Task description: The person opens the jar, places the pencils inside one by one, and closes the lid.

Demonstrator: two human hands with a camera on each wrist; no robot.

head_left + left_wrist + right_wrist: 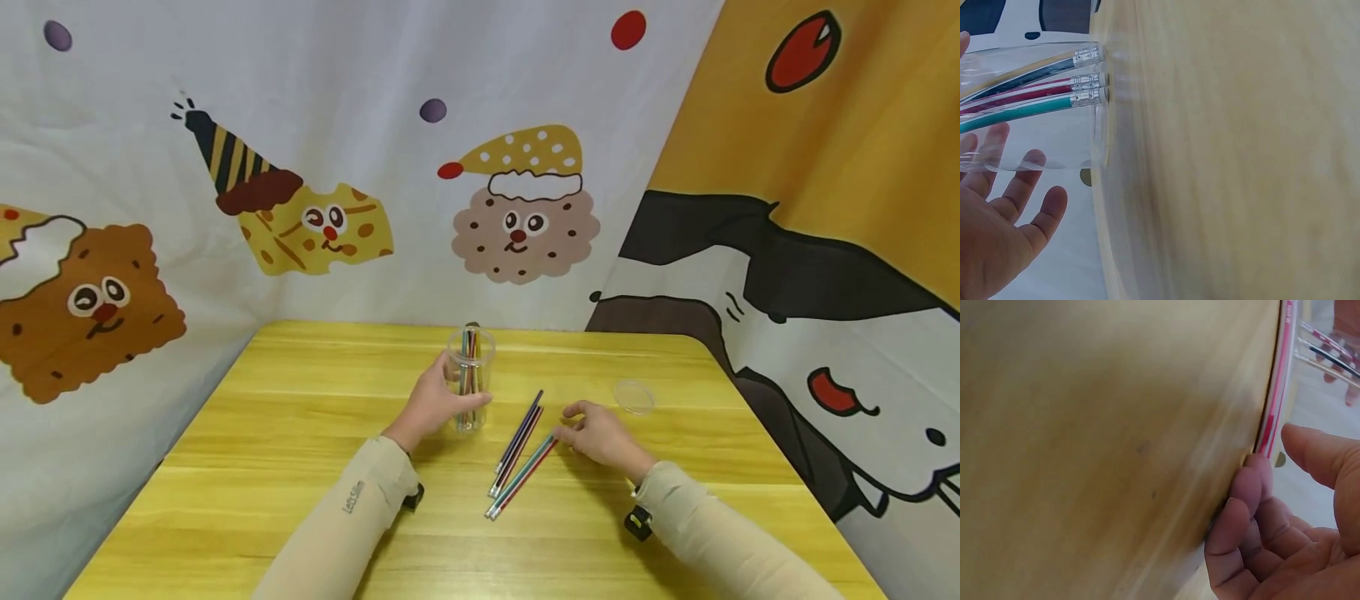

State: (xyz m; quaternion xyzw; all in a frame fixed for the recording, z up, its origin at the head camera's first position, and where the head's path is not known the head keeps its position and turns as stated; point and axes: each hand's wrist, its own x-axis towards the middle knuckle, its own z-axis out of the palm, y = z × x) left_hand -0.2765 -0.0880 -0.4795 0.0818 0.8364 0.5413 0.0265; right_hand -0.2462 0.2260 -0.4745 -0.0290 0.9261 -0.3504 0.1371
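Observation:
A tall clear plastic cup (486, 371) stands upright on the table, with several pencils (1022, 111) inside, their eraser ends down. My left hand (441, 400) holds the cup from its left side, thumb across the front. Right of the cup, several loose pencils lie slantwise: a dark group (517, 446) and a teal and red pair (523, 477). My right hand (600, 433) is at the far end of that pair, fingertips down by the tabletop. In the right wrist view the thumb (1310, 450) stands apart from the loosely bent fingers, with no pencil between them.
A round clear lid (634, 397) lies flat on the table, beyond my right hand. The wood-patterned table (285, 467) ends at the back against a white curtain (360, 67) printed with cartoon figures.

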